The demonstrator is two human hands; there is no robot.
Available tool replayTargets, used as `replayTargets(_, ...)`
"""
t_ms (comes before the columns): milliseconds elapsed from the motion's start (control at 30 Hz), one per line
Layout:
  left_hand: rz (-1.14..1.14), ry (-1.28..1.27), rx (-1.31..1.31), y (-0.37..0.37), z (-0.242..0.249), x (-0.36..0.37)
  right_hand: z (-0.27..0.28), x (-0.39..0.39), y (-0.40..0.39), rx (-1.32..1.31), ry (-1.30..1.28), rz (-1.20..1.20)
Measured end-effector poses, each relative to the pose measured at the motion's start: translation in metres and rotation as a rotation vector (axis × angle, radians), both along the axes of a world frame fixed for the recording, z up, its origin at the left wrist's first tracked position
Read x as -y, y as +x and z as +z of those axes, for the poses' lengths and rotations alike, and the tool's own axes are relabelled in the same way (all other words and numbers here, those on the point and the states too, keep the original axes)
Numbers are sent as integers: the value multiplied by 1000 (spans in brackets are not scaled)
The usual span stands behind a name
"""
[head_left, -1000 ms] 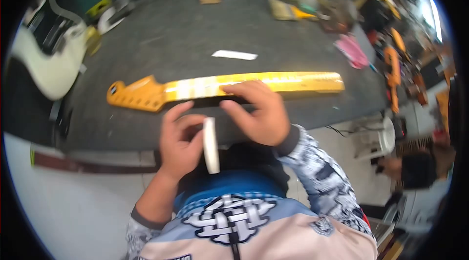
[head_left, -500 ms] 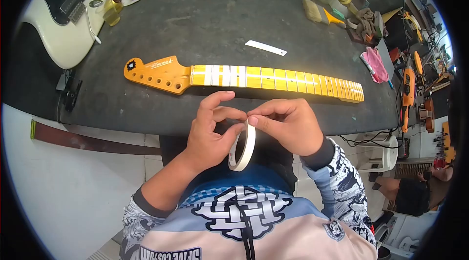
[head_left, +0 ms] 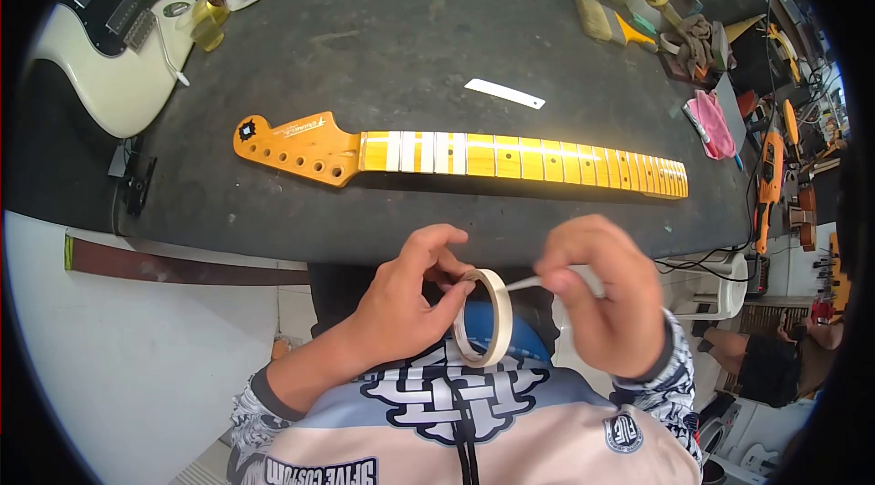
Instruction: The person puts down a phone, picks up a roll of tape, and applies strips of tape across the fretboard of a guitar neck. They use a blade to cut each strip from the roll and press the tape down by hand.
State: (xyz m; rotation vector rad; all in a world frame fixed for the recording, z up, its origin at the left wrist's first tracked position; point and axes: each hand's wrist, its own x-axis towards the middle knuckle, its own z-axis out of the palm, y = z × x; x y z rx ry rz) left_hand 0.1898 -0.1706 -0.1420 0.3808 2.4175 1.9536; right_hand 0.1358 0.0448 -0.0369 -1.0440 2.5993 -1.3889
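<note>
My left hand (head_left: pixel 406 298) grips a roll of cream masking tape (head_left: pixel 497 325) by its upper left rim, in front of my torso. To the right of the roll, my right hand (head_left: pixel 609 294) is closed on the free end of the tape, and a short strip (head_left: pixel 522 283) stretches between roll and fingers. Beyond both hands, a guitar neck (head_left: pixel 565 161) lies on the dark table, headstock to the left. White tape strips (head_left: pixel 433 153) cover parts of the fretboard near the headstock.
A thin white strip with a hole (head_left: pixel 504 93) lies behind the neck. The white guitar body (head_left: pixel 100 88) is at the left, a brush (head_left: pixel 611 22) and pink cloth (head_left: pixel 714 125) at the right. Another person (head_left: pixel 770 362) is at the far right.
My right hand has moved right, away from the roll, drawing out a length of tape. The roll and my left hand sit slightly lower and further right; the view has shifted a little.
</note>
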Motion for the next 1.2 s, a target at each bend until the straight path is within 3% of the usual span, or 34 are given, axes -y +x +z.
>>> replayTargets(67, -66, -63, 122, 1, 10, 5, 22, -5, -1, 5, 17, 27)
replayTargets(167, -309, -102, 81, 2, 16, 9, 34, -9, -11, 76, 72, 87)
replayTargets(267, -378, -162, -193, -3, 9, 7, 32, -4, -26, 136, 177, 137)
replayTargets(433, -301, 104, -230, -8, -4, 0, 15, 6, -63, 109, 152, -51)
replayTargets(533, -457, -56, -206, -20, 3, 4, 2, 12, -89, 176, 184, -51)
replayTargets(667, -334, 27, -24, -26, 6, 11, -23, 17, -123, 253, 153, -27)
replayTargets(800, -308, 284, 146, -30, -2, 9, -47, 24, -150, 491, 118, 87)
replayTargets(967, -397, 268, 168, -45, -3, 21, -53, 35, -162, 548, 175, 115)
replayTargets(1067, -292, 11, 266, -44, 20, 6, -55, 38, -168, 575, 169, 110)
replayTargets(1200, -213, 140, 189, -45, 8, 5, -57, 40, -175, 572, 167, 83)
